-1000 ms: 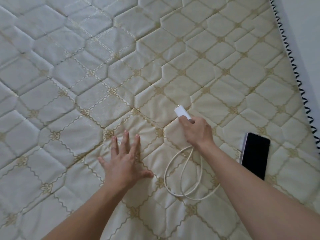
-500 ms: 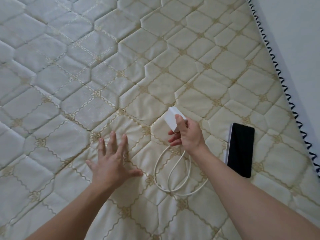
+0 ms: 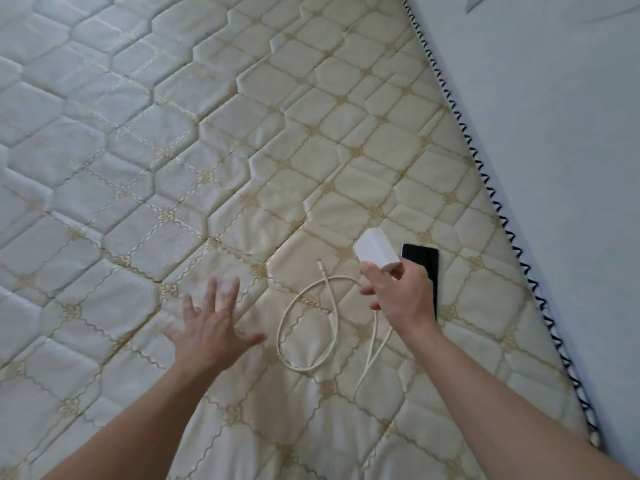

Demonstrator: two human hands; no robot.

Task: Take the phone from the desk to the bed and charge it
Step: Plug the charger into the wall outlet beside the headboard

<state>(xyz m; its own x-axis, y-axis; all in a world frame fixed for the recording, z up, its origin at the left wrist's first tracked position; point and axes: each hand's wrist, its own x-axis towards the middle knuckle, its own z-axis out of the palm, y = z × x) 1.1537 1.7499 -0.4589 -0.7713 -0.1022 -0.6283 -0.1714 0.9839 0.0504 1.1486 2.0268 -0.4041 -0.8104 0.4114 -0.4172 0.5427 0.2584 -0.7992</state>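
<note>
Two bare forearms enter from the bottom edge of the view and stretch forward over a quilted cream mattress (image 3: 242, 150) stitched with a gold lattice pattern. The left hand (image 3: 211, 327) is spread wide, fingers splayed and palm down, close over the fabric; it is blurred, so whether it touches the surface cannot be told, and it has nothing in its grasp. Just to its right a white charging cable (image 3: 304, 327) lies in a loose loop on the mattress, its free plug end (image 3: 322, 266) pointing away from the person, with a further strand running up behind the right wrist. The right hand (image 3: 401, 296) is closed around the lower end of a white charger block (image 3: 375, 252), pinching it between thumb and fingers so that the block stands out above the knuckles, tilted and lifted clear of the bed. Directly behind that hand the phone (image 3: 420, 261) lies flat on the mattress with its dark screen facing up, partly hidden by the hand and near the right edge of the bed. Farther right, a black-and-white zigzag trim (image 3: 485, 174) runs along the mattress edge, and beyond it is a plain pale wall (image 3: 554, 116).
</note>
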